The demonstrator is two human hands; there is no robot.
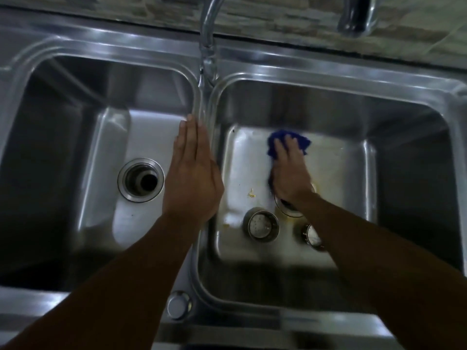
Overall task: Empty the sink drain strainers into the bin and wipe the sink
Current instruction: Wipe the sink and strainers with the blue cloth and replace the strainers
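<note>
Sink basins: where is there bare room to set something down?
The left basin floor is bare around its open drain. The right basin is crowded near the front: two strainers, right hand on blue cloth; free toward its right wall.

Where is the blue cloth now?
In the head view, the blue cloth lies on the right basin floor under the right hand, beyond the two strainers.

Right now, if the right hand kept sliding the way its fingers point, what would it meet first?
The right hand presses a blue cloth on the right basin's floor, fingers pointing away from the person. Straight on, the floor looks bare, so it would probably meet the basin's back wall first. Depth is hard to judge.
</note>
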